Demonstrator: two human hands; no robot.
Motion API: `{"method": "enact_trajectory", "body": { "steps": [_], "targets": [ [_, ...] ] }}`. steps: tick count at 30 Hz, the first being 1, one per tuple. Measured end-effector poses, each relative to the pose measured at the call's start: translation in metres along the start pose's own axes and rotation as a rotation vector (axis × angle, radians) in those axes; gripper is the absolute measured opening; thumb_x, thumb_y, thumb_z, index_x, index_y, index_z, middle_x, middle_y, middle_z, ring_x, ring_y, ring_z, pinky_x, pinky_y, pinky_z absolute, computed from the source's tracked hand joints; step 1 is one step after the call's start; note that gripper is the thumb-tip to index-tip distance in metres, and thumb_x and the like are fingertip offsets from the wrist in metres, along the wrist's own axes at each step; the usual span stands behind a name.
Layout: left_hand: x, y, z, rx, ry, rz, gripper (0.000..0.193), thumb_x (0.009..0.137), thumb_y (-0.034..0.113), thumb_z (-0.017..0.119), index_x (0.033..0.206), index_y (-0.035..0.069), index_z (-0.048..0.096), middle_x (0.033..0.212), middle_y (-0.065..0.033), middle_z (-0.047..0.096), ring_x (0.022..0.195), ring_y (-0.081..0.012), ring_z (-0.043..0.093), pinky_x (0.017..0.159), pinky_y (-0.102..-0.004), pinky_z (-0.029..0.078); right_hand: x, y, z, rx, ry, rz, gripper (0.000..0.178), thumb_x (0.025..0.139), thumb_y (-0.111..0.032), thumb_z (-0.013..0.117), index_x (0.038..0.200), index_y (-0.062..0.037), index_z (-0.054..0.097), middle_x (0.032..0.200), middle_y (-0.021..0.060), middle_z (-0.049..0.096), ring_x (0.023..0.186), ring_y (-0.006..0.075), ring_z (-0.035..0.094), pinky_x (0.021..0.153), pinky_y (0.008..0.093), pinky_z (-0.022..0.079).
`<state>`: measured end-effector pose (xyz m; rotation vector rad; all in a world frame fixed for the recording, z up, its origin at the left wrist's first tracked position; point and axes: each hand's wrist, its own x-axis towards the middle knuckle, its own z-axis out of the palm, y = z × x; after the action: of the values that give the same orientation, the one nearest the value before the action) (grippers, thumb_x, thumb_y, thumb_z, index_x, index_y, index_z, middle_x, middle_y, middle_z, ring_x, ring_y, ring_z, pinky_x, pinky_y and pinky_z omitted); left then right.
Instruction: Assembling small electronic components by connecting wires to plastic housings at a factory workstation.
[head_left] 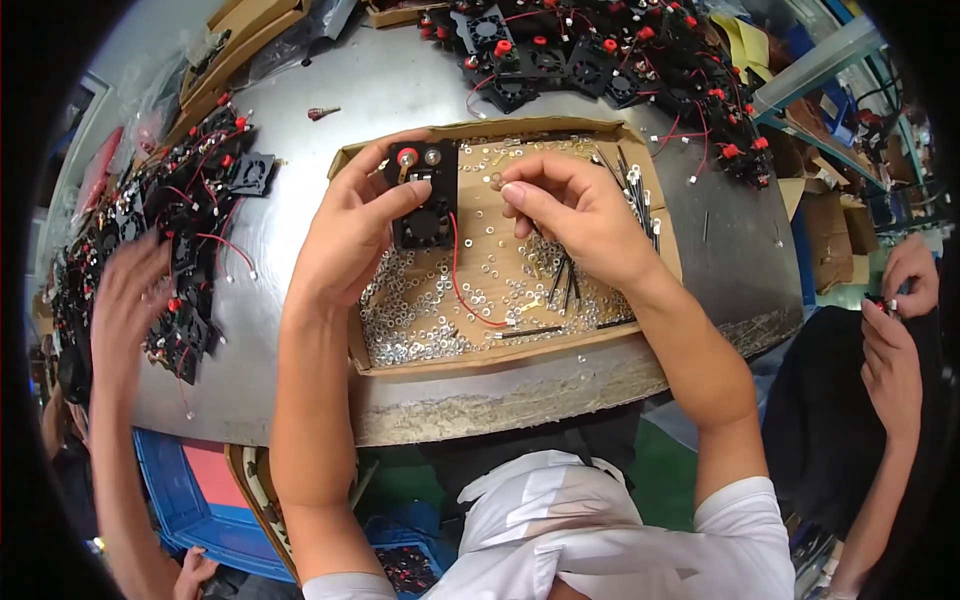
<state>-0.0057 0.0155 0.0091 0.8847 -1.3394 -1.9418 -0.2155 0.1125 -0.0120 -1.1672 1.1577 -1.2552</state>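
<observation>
My left hand (345, 235) holds a black panel (446, 185) upright over a shallow cardboard tray (500, 359), thumb across its front. The panel carries a small fan (424, 226), a red terminal post (407, 158) and a bare metal post (433, 158). From it a red wire (458, 270) hangs down into the tray. To the right of the panel, my right hand (585, 215) is closed in a pinch, with what looks like a small metal nut (496, 181) at the fingertips. Loose nuts (410, 315) and black sticks (565, 280) with metal ends lie in the tray.
Heaps of black fan panels with red posts lie at the left (190, 220) and far right (600, 70) of the metal table (300, 90). A co-worker's hand (135, 285) reaches in at left. Another person's hands (895, 320) are at right. A blue crate (215, 530) stands below.
</observation>
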Motion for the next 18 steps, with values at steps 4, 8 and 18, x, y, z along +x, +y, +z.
{"method": "enact_trajectory", "body": {
  "steps": [4, 8, 18],
  "targets": [
    [0.000, -0.001, -0.002, -0.007, -0.012, -0.008, 0.048, 0.088, 0.003, 0.066, 0.134, 0.003, 0.053, 0.111, -0.0083, 0.065, 0.097, -0.0147, 0.064, 0.085, -0.0287, 0.053, -0.003, -0.008, 0.003, -0.027, 0.023, 0.078, 0.023, 0.097, -0.011, 0.063, 0.116, -0.0001, 0.062, 0.094, 0.0018, 0.066, 0.079, 0.0080, 0.064, 0.064, 0.0196, 0.047],
    [0.000, -0.004, -0.005, 0.000, -0.053, -0.015, 0.046, 0.088, 0.004, 0.067, 0.132, 0.002, 0.054, 0.111, -0.0086, 0.065, 0.096, -0.0147, 0.064, 0.085, -0.0291, 0.053, -0.004, -0.007, 0.003, -0.048, 0.010, 0.091, 0.023, 0.096, -0.011, 0.063, 0.116, -0.0007, 0.062, 0.096, 0.0014, 0.066, 0.078, 0.0079, 0.064, 0.062, 0.0188, 0.046],
    [-0.002, 0.003, -0.004, -0.081, -0.085, -0.061, 0.043, 0.090, 0.003, 0.065, 0.132, 0.002, 0.055, 0.111, -0.0084, 0.066, 0.093, -0.0150, 0.065, 0.083, -0.0294, 0.055, -0.004, -0.003, 0.005, -0.065, 0.007, -0.009, 0.019, 0.097, -0.011, 0.062, 0.113, -0.0011, 0.063, 0.094, 0.0016, 0.067, 0.080, 0.0079, 0.064, 0.061, 0.0185, 0.045]
  ]
}}
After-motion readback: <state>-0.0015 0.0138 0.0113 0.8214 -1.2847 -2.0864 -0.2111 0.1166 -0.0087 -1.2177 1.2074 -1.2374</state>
